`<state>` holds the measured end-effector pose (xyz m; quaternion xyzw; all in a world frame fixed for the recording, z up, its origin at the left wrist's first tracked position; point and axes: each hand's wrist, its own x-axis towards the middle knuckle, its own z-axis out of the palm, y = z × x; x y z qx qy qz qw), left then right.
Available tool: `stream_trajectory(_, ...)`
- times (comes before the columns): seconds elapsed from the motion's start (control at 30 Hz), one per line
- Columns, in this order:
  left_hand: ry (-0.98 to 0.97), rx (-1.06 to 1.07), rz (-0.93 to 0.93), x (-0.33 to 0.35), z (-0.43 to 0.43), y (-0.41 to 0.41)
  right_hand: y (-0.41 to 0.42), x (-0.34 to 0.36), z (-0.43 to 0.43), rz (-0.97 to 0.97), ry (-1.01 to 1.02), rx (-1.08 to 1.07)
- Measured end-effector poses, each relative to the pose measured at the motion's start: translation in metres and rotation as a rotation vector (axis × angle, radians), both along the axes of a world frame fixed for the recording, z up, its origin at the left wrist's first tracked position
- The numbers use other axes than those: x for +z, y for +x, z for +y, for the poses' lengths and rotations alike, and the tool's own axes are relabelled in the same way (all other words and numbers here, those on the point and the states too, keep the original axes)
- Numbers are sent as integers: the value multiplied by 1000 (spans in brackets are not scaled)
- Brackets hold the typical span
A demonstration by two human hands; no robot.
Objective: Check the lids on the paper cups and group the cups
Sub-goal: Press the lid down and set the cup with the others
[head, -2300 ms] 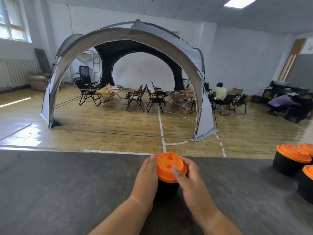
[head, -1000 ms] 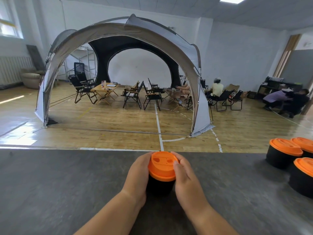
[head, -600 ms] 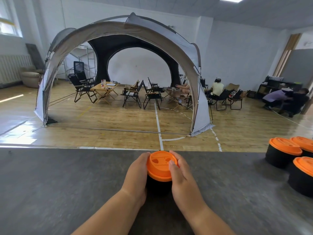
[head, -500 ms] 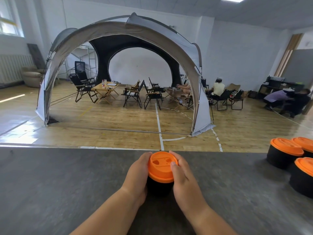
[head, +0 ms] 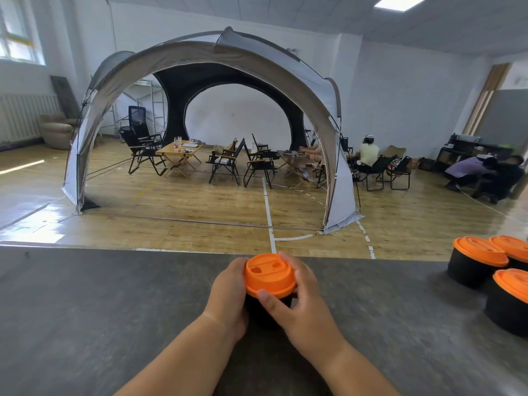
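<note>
A black paper cup (head: 268,305) with an orange lid (head: 269,275) stands on the dark grey table (head: 85,310), near its far edge. My left hand (head: 230,292) wraps the cup's left side just under the lid. My right hand (head: 297,307) holds the right side, thumb on the lid's near rim and fingers curled round the far rim. Three more black cups with orange lids stand grouped at the right: one at the back left (head: 474,262), one behind it (head: 514,250), one nearest me (head: 511,301).
The table's far edge (head: 143,248) runs across the view just behind the held cup. Beyond it lies a wooden floor with a large grey dome tent (head: 211,67), folding chairs and seated people, all far off.
The lid has turned in my hands; its drinking hole now sits at the left. My right thumb has slid to the lid's near rim. The cup stays in place.
</note>
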<state>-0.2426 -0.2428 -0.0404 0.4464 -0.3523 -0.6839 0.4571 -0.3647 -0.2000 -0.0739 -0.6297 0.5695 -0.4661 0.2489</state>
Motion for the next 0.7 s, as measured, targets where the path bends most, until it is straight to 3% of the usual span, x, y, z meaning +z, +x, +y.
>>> stream_trajectory(0.07, 27, -54, 104, 3, -1, 0, -1, 10, 1, -144, 13, -9)
stream_trajectory(0.17, -80, -197, 220, 9, -4, 1, -14, 40, -5, -493, -72, -52)
stream_trajectory(0.27, -127, -323, 329, 12, -2, -2, -33, 74, -18, -564, -108, 14)
stream_trajectory(0.37, -84, -405, 438, 10, 5, -7, -42, 86, -38, -706, 46, 86)
stream_trajectory(0.5, -106, -388, 439, 10, 13, -11, -44, 78, -51, -960, 242, 199)
stream_trajectory(0.7, -153, -320, 469, 12, 16, -13, -36, 61, -59, -1078, 405, 341)
